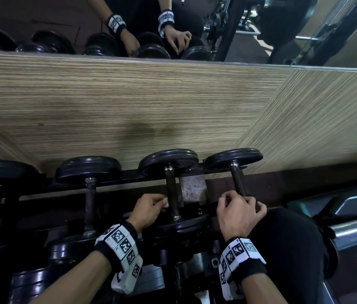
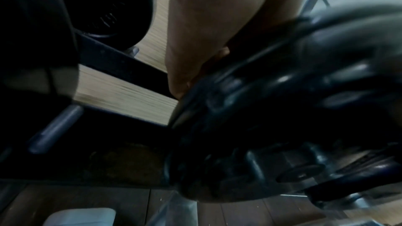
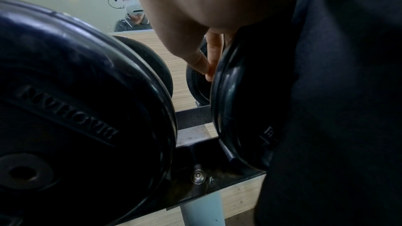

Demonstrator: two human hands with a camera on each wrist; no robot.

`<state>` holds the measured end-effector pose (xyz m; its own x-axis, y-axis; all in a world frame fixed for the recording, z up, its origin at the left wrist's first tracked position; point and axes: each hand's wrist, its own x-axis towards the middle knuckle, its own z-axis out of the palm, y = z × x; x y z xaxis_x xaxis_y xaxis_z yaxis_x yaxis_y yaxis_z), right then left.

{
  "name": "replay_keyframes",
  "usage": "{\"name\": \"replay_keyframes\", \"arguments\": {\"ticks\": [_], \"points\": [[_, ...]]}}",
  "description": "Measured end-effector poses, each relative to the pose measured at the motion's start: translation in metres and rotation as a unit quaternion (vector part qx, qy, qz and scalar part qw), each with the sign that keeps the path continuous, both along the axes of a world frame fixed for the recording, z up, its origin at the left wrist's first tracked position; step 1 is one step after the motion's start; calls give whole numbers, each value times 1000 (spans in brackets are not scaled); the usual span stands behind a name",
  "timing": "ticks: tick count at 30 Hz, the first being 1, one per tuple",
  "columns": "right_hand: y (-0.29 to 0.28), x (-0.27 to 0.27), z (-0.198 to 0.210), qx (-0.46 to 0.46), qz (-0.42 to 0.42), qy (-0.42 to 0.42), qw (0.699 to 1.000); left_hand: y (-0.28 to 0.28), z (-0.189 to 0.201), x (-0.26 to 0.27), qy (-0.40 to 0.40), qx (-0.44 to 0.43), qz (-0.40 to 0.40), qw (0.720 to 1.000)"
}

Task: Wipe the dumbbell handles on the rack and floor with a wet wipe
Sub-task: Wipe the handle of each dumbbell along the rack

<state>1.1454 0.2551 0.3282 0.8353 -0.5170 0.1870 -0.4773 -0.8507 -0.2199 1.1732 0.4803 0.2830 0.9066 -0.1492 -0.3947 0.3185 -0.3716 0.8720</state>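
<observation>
Your left hand [image 1: 149,208] sat curled just left of the third dumbbell handle [image 1: 171,191] on the rack [image 1: 116,182], fingers pinching a small white wet wipe [image 1: 166,204] right beside that handle, near its front end. Couldn't tell whether the wipe actually touched the bar. In the left wrist view your left hand [image 2: 195,40] was mostly hidden behind a blurred black plate [image 2: 272,109], so no grip detail there.

Your right hand [image 1: 240,212] was curled over the front end of the rightmost dumbbell handle [image 1: 237,181], fingers wrapped around the bar next to the front plate. In the right wrist view your fingers [image 3: 214,57] reached down between that dumbbell's two plates; the near plate [image 3: 234,109] stood just right of them.

Both dumbbells lay across the rack's rails near its right end, back plates [image 1: 168,157] against the wood-grain wall panel [image 1: 129,102]. Two more dumbbells [image 1: 88,172] lay on the rack to the left. A mirror [image 1: 63,25] above the panel showed both hands reflected. Black marker-printed wristbands [image 1: 119,242] were on both wrists.
</observation>
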Motion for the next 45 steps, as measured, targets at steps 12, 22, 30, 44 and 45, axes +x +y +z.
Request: {"name": "replay_keyframes", "arguments": {"ticks": [12,22,30,44,45], "points": [[0,-1,1,2,8,-9,1000,-1,-6,0,132,-84,20,987],[-1,-1,1,6,6,3,1000,1,25,61,44,-104,121,986],[-1,-1,0,-4,7,0,1000,4,-4,7,99,-34,-79,991],[128,-24,59,497,294,25,816,75,84,-61,-81,-35,15,996],[143,-27,58,528,312,55,788,85,93,-67,-89,-34,36,995]]}}
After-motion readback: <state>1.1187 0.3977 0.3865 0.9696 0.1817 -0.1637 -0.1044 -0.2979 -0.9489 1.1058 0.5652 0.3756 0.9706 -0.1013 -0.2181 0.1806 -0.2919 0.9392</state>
